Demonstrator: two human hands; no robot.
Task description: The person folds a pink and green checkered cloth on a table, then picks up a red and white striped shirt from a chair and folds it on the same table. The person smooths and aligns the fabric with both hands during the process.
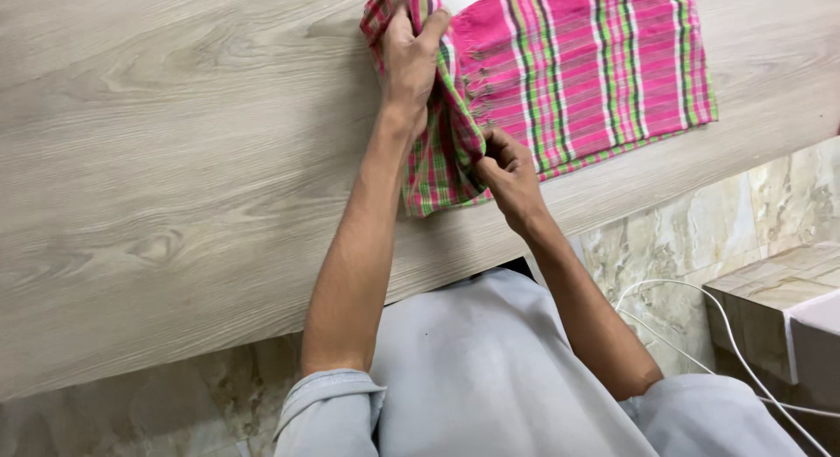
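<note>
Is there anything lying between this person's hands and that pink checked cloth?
Nothing visible does. The left hand already grips a bunched fold of the pink checked cloth, and the right hand pinches its near edge. The cloth lies on the wooden table.

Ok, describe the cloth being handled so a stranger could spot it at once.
On the pale wood-grain table, look near its far edge where both hands meet. The plaid cloth lies there, pink with green and white stripes, its left end bunched in the left hand and right hand.
</note>
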